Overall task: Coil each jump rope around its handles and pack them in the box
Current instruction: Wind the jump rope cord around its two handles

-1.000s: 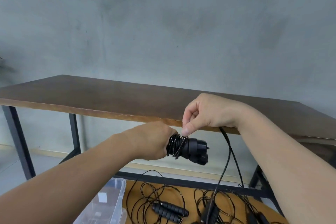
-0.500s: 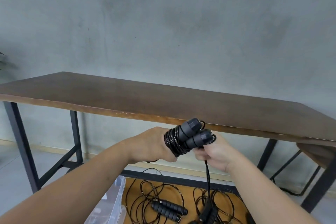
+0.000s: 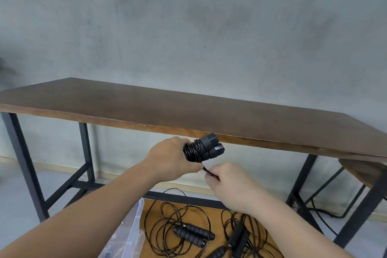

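While your left hand [image 3: 171,159] grips the handles [image 3: 209,147] so nothing unwinds, your right hand [image 3: 228,182] pinches the rope end [image 3: 209,172] tight.

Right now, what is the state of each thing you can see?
Left hand: grips the coiled jump rope.
Right hand: pinches the cord end.
Loose ropes: uncoiled below.
Clear box: open, contents unclear.
Wooden table: standing.
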